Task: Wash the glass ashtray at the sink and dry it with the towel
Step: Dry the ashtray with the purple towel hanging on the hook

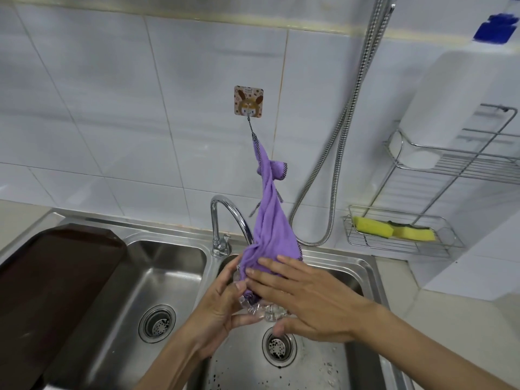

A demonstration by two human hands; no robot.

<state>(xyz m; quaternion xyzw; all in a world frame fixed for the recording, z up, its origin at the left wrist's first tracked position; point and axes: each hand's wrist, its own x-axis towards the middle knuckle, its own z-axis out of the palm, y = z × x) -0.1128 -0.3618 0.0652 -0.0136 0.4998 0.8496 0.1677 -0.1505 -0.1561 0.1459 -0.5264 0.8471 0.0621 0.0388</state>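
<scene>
In the head view, the left hand [222, 301] is gripping the glass ashtray [261, 309] over the right sink basin [363, 267], probably so any drips land there. The right hand [305, 294] is pressing the purple towel [267, 235] onto it with flat fingers. The towel is hanging from its wall hook [248, 104], so the ashtray is being held up to it.

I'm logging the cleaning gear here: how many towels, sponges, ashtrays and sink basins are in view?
Purple cloth towel: 1
Yellow rectangular sponges: 2
Clear glass ashtray: 1
Stainless steel sink basins: 2
Total: 6
</scene>
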